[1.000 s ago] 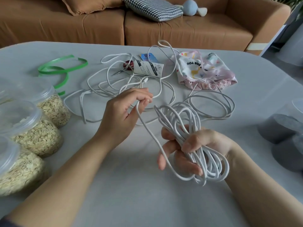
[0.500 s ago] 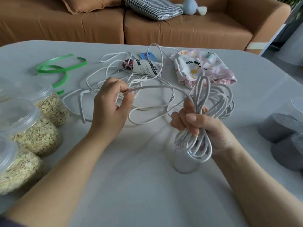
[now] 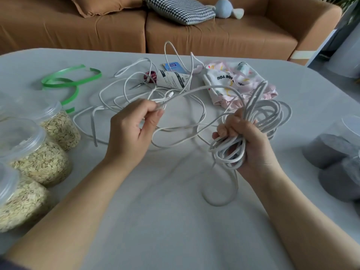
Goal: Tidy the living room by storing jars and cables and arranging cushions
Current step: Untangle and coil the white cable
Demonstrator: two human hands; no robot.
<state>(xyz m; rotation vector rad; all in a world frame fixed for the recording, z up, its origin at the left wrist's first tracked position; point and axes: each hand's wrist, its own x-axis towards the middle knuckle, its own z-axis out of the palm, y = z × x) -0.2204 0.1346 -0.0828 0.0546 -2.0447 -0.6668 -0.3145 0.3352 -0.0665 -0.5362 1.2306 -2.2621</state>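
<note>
White cable (image 3: 204, 88) arcs left-to-right between your hands: left hand (image 3: 132, 125) pinches free strand, right hand (image 3: 251, 147) fists coiled bundle (image 3: 229, 152). Loose tangle (image 3: 148, 90) lies on table (image 3: 155, 211) beyond your left hand, nearer it.

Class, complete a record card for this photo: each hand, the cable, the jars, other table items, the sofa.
Left hand: pinches a strand of the white cable, raised off the table.
Right hand: grips a coiled bundle of the same cable.
Rest of cable: tangled loops lying on the table beyond the hands.
Jars: three clear lidded jars of oats at the table's left edge.
Other table items: green ribbon, scissors, pink printed cloth.
Sofa: checked cushion and brown cushion lie on it.
</note>
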